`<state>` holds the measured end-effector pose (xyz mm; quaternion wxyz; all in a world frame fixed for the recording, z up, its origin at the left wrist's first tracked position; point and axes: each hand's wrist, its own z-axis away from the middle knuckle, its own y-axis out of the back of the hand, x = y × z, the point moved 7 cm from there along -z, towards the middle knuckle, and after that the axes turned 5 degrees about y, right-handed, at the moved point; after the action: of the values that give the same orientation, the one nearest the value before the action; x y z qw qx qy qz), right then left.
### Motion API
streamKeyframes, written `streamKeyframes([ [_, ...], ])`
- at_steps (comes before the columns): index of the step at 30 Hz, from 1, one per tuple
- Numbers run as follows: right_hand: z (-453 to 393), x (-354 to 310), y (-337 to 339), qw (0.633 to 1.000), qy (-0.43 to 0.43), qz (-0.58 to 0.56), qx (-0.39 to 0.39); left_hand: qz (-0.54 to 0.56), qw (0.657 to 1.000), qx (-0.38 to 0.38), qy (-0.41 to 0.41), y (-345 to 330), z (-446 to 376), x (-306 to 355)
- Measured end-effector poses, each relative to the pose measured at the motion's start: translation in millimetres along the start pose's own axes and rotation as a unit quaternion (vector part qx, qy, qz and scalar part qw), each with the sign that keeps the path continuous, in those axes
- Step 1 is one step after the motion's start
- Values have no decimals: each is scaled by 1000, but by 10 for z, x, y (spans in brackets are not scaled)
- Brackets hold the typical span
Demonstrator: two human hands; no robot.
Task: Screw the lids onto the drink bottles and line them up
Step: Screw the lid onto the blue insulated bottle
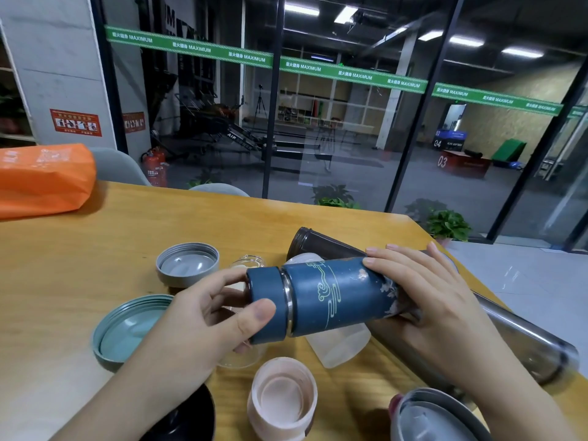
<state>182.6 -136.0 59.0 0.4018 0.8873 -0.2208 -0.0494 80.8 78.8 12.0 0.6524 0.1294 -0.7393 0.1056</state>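
Observation:
A dark blue bottle (337, 294) with a pale cloud pattern lies sideways in the air above the table. My right hand (423, 291) grips its body. My left hand (203, 316) is wrapped around its blue lid (267, 300), which sits on the bottle's neck. Loose lids lie open side up: a grey lid (187, 264), a wide teal lid (127, 329) and a pink lid (281, 397). A dark bottle (321, 243), a frosted bottle (343, 343) and a clear glass bottle (249, 262) lie under my hands. A long steel bottle (521, 338) lies at the right.
The wooden table (95, 243) ends close on the right. An orange bag (44, 179) sits at the far left. A black lid (187, 418) and a grey container (436, 415) lie at the near edge. A glass wall stands beyond the table.

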Motion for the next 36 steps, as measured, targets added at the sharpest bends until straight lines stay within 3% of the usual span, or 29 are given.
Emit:
streamKeyframes([
  [8,4,-15,27,1000,3,10,16,-9,999,-24,-27,-47,21,42],
  [17,10,19,33,1000,-6,0,18,-112,989,-43,-86,-56,62,95],
  [20,9,6,51,1000,-2,-6,26,-83,990,-53,-97,-94,81,116],
  [30,-3,-67,67,998,42,19,48,50,998,21,-42,-24,46,89],
  [36,-14,-98,44,997,52,32,44,19,997,69,-36,26,65,108],
])
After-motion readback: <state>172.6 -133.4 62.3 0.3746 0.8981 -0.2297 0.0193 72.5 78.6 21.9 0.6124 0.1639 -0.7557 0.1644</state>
